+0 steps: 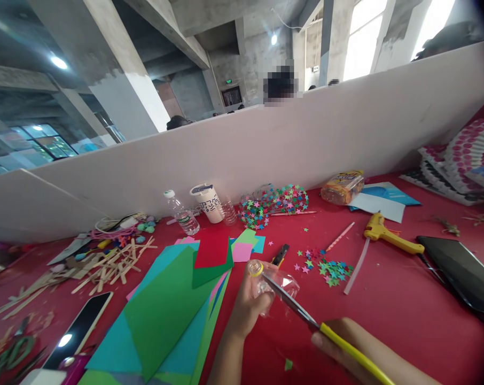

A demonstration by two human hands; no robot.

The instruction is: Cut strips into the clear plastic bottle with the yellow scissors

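Observation:
My left hand (248,307) is wrapped round a clear plastic bottle piece (286,282) with a yellow ring at its neck. In my right hand (338,339) is a pair of scissors (296,306) with yellow handles. The blades reach across to the bottle piece just below its neck; whether they are cutting into it cannot be made out. Right behind the bottle lies a black and yellow utility knife (281,254). Colored paper sheets (165,310) are spread to the left of my left hand. A small green paper scrap (288,364) rests in front of me.
Star sequins (334,271) and a yellow glue gun (390,235) lie at the right, near a black tablet-like device (462,272). A water bottle (181,214) and a paper cup (208,203) stand along the white partition (242,144). Wooden sticks (114,264) and a phone (79,329) are at left.

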